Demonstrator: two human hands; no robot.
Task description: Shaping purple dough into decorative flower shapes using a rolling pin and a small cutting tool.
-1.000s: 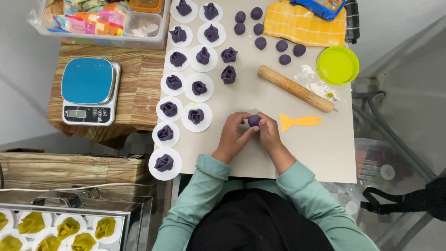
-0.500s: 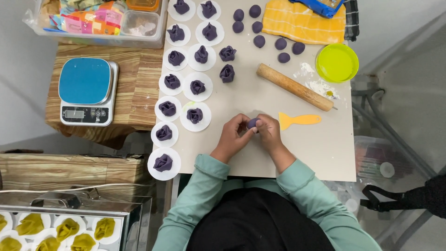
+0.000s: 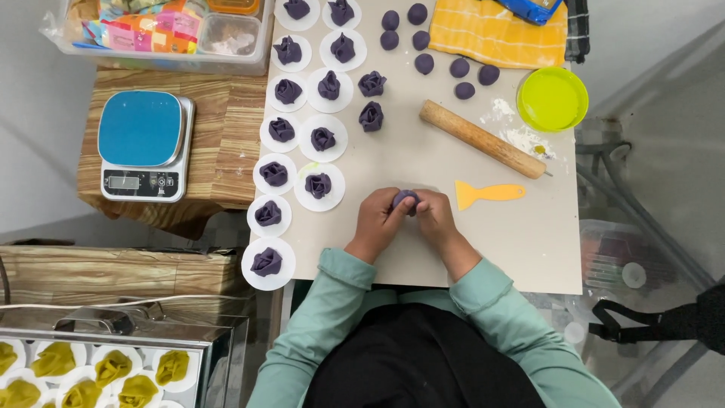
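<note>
My left hand (image 3: pixel 380 221) & right hand (image 3: pixel 433 217) are both curled in tight, fingertips meeting around one purple dough piece (image 3: pixel 405 199). Fingers nearly closed on it, pinching from both sides; only its top shows between them. It's a small round lump, so no clear long axis; can't tell which way any fold faces. It sits just above the grey table (image 3: pixel 529 249), near the mid front edge.

Just right of my right hand: orange plastic scraper (image 3: pixel 487 193), lying flat, handle pointing right. Farther & right: wooden rolling pin (image 3: pixel 482 139), on a diagonal from far-left to near-right, w/ a flour smudge by its right end. Beyond that, a lime green bowl (image 3: pixel 552 98).

Left of my left hand: rows of folded purple dough flowers on white paper rounds (image 3: pixel 319 186), running from near-left up to the far edge. Plain purple balls (image 3: pixel 460 67) sit far center, beside a yellow cloth (image 3: pixel 507 32).

Off the table to the left: blue-topped kitchen scale (image 3: pixel 143 143) on a wood stand. Near left corner: tray of yellow-green dough shapes (image 3: pixel 113 370).
</note>
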